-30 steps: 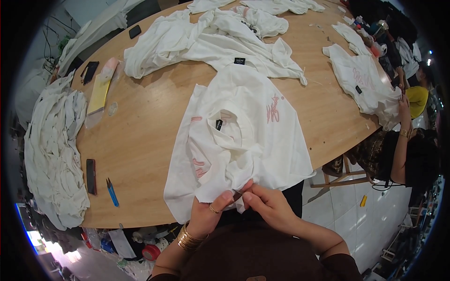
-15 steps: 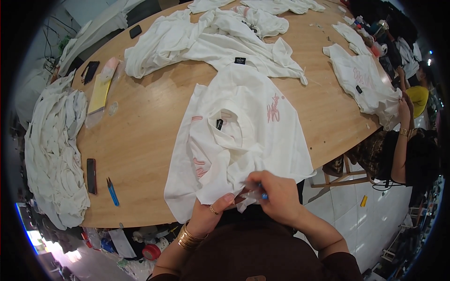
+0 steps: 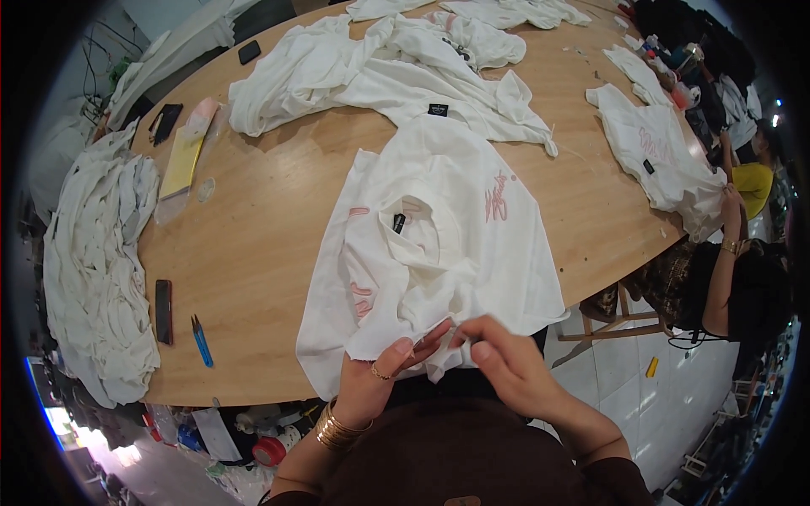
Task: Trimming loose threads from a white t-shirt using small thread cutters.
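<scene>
White cotton fills the spot where both hands meet: a white T-shirt [image 3: 439, 244] with pink lettering lies spread on the wooden counter [image 3: 261, 236], its near hem hanging over the edge toward the person. The left hand [image 3: 375, 384] has its grip closed, thumb and fingers pressed together on a fold of that hem, a ring on one finger and gold bangles at the wrist. The right hand [image 3: 506, 367] sits just beside it, touching the same bunched edge; its fingertips curl in and pinch the cloth, though whether something small is also held between them cannot be told.

Left of the grip, near the counter's edge, lie a blue snipping tool [image 3: 202, 341] and a dark phone [image 3: 163, 311], well apart from the shirt. Farther left a heap of white garments [image 3: 93, 270] drapes off the side. Beyond the grip, past the shirt, more white shirts [image 3: 380, 72] lie crumpled across the far half of the counter, and a yellow pad [image 3: 181, 163] rests to the far left. To the right, another person's hand [image 3: 731, 201] holds a further white shirt [image 3: 654, 156] at the counter's rim.
</scene>
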Tool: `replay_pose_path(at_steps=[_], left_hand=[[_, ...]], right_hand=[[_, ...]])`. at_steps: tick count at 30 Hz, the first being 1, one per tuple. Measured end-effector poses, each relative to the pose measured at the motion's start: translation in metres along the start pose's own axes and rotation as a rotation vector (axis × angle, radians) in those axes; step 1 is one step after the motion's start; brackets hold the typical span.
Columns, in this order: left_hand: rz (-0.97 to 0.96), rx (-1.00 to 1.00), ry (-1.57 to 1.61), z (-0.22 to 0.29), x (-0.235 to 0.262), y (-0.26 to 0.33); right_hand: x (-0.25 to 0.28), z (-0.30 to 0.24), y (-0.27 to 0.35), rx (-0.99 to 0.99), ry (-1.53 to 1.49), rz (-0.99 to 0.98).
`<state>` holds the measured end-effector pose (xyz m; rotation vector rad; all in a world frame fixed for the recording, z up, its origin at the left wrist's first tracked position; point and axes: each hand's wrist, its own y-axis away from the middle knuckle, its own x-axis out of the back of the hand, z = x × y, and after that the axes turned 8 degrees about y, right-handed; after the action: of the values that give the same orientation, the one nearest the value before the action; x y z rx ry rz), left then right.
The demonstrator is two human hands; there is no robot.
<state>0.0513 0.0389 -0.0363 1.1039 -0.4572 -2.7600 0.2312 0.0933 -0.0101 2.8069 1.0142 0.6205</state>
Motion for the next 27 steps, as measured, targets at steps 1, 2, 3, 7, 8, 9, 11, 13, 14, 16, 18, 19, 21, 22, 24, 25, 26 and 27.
replay_pose_path(at_steps=[1, 2, 3, 7, 8, 9, 11, 13, 14, 16, 18, 19, 21, 22, 24, 25, 26, 27], left_hand=[[0.019, 0.008, 0.008, 0.0, -0.001, 0.0], [0.016, 0.01, 0.008, -0.002, -0.001, -0.001], [0.013, -0.022, 0.035, -0.005, -0.001, -0.002], [0.02, -0.041, 0.072, -0.006, 0.002, -0.002], [0.019, -0.04, 0.073, -0.005, 0.001, -0.002], [0.032, -0.033, 0.086, -0.004, -0.002, -0.002], [0.047, -0.027, 0.097, -0.003, 0.0, -0.002], [-0.04, 0.037, 0.113, -0.004, 0.007, -0.002], [-0.039, 0.036, 0.114, -0.004, 0.008, -0.002], [-0.034, 0.024, 0.125, -0.004, 0.009, -0.002], [-0.041, 0.023, 0.122, -0.004, 0.007, -0.002], [-0.047, 0.019, 0.119, -0.004, 0.007, -0.002], [-0.048, 0.018, 0.114, -0.004, 0.006, -0.002], [-0.05, 0.016, 0.111, -0.004, 0.006, -0.002], [-0.046, 0.022, 0.104, -0.003, 0.005, -0.002], [-0.042, 0.027, 0.096, -0.003, 0.005, -0.002], [-0.043, 0.027, 0.096, -0.004, 0.005, -0.002], [-0.042, 0.023, 0.091, -0.004, 0.006, -0.002]], right_hand=[[-0.001, 0.0, 0.0, -0.001, 0.001, 0.0], [-0.003, 0.002, 0.0, -0.054, -0.015, -0.098], [-0.005, 0.004, -0.001, -0.106, -0.03, -0.197], [-0.007, 0.004, -0.002, -0.157, -0.042, -0.234], [-0.007, 0.004, -0.001, -0.158, -0.042, -0.233], [-0.008, 0.004, -0.001, -0.145, -0.04, -0.222], [-0.008, 0.004, -0.002, -0.13, -0.039, -0.213], [-0.008, 0.004, -0.002, -0.137, -0.049, -0.217], [-0.008, 0.004, -0.001, -0.137, -0.049, -0.218], [-0.007, 0.003, 0.0, -0.12, -0.051, -0.214], [-0.007, 0.003, 0.0, -0.117, -0.048, -0.203], [-0.007, 0.003, 0.0, -0.112, -0.045, -0.195], [-0.007, 0.004, -0.002, -0.123, -0.035, -0.204], [-0.007, 0.004, -0.002, -0.134, -0.023, -0.214], [-0.007, 0.003, -0.003, -0.137, -0.028, -0.212], [-0.006, 0.003, -0.003, -0.14, -0.033, -0.21], [-0.006, 0.002, -0.003, -0.14, -0.033, -0.209], [-0.006, 0.002, -0.004, -0.143, -0.031, -0.216]])
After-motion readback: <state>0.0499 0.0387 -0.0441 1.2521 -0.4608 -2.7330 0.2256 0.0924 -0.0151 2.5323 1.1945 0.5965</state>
